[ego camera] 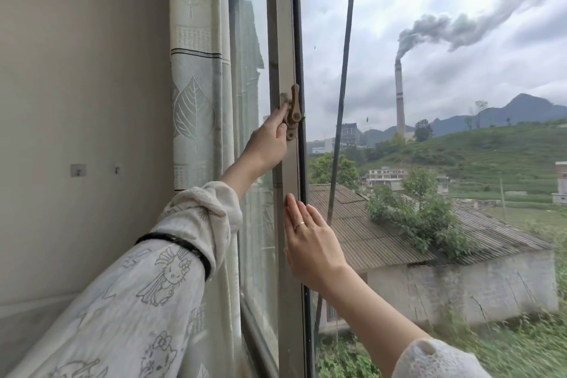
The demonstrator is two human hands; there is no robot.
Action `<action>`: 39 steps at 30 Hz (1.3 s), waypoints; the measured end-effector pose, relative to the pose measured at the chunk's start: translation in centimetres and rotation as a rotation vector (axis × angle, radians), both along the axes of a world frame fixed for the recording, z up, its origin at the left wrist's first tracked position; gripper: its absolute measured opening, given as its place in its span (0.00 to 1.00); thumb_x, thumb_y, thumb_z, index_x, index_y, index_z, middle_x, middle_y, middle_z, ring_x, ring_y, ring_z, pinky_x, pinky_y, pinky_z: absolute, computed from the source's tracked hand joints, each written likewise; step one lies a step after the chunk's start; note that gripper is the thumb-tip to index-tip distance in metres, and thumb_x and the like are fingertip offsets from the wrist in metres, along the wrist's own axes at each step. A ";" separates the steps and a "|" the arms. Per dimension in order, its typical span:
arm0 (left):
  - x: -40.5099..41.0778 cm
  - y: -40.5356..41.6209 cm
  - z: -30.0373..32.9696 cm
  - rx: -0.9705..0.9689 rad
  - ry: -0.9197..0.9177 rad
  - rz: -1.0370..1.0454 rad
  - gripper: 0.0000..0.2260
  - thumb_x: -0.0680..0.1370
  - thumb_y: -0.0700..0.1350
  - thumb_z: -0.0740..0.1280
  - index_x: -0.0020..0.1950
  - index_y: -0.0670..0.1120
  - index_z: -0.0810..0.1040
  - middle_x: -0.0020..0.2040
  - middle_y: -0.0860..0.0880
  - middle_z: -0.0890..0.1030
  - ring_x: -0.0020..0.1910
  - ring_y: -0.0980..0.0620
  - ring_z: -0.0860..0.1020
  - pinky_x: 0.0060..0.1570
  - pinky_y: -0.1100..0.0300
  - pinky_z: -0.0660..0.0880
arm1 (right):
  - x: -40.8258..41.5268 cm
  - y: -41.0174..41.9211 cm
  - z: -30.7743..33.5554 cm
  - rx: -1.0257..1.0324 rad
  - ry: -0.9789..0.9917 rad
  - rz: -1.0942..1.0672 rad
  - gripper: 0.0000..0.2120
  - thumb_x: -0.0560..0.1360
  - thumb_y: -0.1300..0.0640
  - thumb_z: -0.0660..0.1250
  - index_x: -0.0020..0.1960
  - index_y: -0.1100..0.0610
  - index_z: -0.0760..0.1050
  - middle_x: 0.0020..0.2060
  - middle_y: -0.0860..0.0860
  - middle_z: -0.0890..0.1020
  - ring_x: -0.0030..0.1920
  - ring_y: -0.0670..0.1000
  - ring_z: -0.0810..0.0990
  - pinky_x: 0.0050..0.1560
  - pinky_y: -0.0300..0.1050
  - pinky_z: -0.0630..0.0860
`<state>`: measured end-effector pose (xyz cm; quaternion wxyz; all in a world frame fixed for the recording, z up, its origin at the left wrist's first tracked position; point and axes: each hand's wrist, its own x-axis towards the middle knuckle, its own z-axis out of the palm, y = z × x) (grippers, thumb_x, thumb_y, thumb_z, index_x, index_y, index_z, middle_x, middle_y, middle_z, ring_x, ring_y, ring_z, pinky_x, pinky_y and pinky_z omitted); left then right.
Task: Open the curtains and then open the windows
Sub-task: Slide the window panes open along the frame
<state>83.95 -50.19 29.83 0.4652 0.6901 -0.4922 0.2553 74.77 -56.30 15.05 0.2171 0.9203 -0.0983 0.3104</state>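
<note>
The pale leaf-patterned curtain (198, 95) hangs bunched at the left, against the wall. The beige window frame (285, 40) runs up the middle, with a bronze latch (293, 110) on it. My left hand (270, 139) reaches up and grips the latch's knob with its fingertips. My right hand (310, 244), wearing a ring, lies flat with fingers apart against the frame's edge below the latch. To the right of the frame the view outside is unobstructed; whether glass covers it I cannot tell.
A plain wall (82, 101) with two small hooks (78, 170) fills the left. A dark cable (343, 70) hangs outside. Beyond it lie a corrugated roof (368, 233), trees, green hills and a smoking chimney (399, 95).
</note>
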 end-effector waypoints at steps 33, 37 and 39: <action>-37.7 26.9 -22.9 0.658 0.102 0.048 0.13 0.77 0.50 0.58 0.59 0.52 0.77 0.47 0.53 0.78 0.46 0.53 0.76 0.51 0.57 0.74 | -42.1 18.7 -6.5 0.345 0.083 -0.175 0.12 0.78 0.59 0.55 0.57 0.59 0.73 0.53 0.57 0.80 0.51 0.58 0.80 0.42 0.48 0.71; -45.5 29.7 -25.3 0.593 0.242 0.009 0.12 0.77 0.47 0.59 0.55 0.51 0.79 0.46 0.52 0.82 0.46 0.54 0.78 0.51 0.60 0.73 | -50.1 21.0 -8.9 0.361 0.116 -0.145 0.14 0.79 0.55 0.55 0.60 0.57 0.73 0.55 0.57 0.80 0.53 0.60 0.80 0.42 0.48 0.71; -49.8 31.2 -26.3 0.521 0.352 -0.021 0.11 0.77 0.45 0.59 0.54 0.49 0.79 0.44 0.52 0.83 0.44 0.55 0.79 0.52 0.60 0.74 | -54.5 22.4 -10.5 0.389 0.169 -0.144 0.16 0.79 0.54 0.55 0.62 0.56 0.73 0.56 0.57 0.80 0.54 0.60 0.80 0.44 0.49 0.72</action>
